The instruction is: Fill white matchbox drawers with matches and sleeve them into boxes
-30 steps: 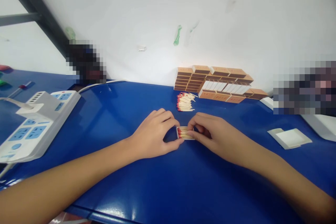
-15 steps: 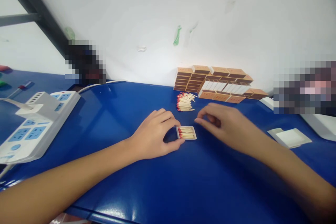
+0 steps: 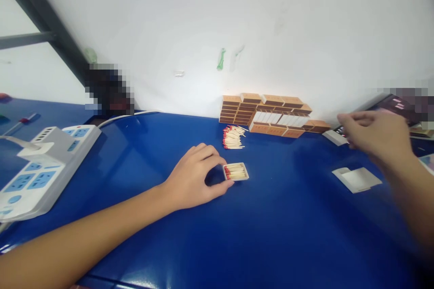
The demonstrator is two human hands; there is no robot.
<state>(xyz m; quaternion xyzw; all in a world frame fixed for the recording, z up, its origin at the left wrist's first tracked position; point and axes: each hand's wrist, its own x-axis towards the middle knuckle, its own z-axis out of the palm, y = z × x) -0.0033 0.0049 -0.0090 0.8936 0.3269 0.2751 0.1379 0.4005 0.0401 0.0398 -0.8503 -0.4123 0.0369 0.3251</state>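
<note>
My left hand (image 3: 200, 178) grips the left end of a small white matchbox tray (image 3: 247, 176) between thumb and fingers. Red-tipped matches (image 3: 236, 171) lie in the tray, heads to the left. Just behind it, a loose pile of matches (image 3: 234, 137) rests on the blue table (image 3: 217, 239). Stacked matchboxes (image 3: 237, 110) stand against the wall, with several white trays (image 3: 267, 118) among them. Far to the right, my right hand (image 3: 379, 135) is raised over the table, its fingers bent together and blurred; whether anything is between them cannot be made out.
A white power strip (image 3: 50, 167) with blue sockets and a plugged-in cable lies at the left. Flat white card pieces (image 3: 359, 179) are on the right, with a white box (image 3: 335, 137) behind them. Dark, partly blurred items sit at the far right.
My right hand has moved far right, away from the tray and over the table's right side. My left hand still holds the tray. The view has shifted slightly.
</note>
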